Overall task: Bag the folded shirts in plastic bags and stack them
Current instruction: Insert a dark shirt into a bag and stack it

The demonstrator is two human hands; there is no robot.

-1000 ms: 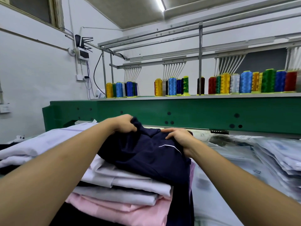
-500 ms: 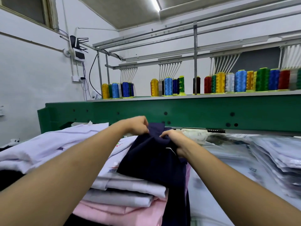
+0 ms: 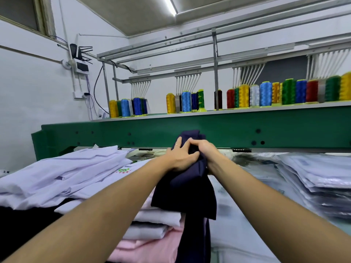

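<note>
A navy garment (image 3: 188,190) is lifted off the clothes stack and hangs bunched between both hands at the centre. My left hand (image 3: 180,156) grips its upper part from the left, fingers curled into the cloth. My right hand (image 3: 204,150) grips the same bunch from the right, touching the left hand. Below lies a stack of folded white and pink shirts (image 3: 152,228). The top white shirt with a small green and red logo (image 3: 124,170) is uncovered.
Loose white shirts (image 3: 62,175) spread at the left. A pile of bagged shirts in clear plastic (image 3: 319,179) sits at the right. Behind runs a green embroidery machine beam (image 3: 228,128) with several thread cones (image 3: 266,93) on its shelf.
Both hands have drawn together and risen, gathering the navy garment into a bunch and lifting it off the stack. The white logo shirt beneath has come into sight.
</note>
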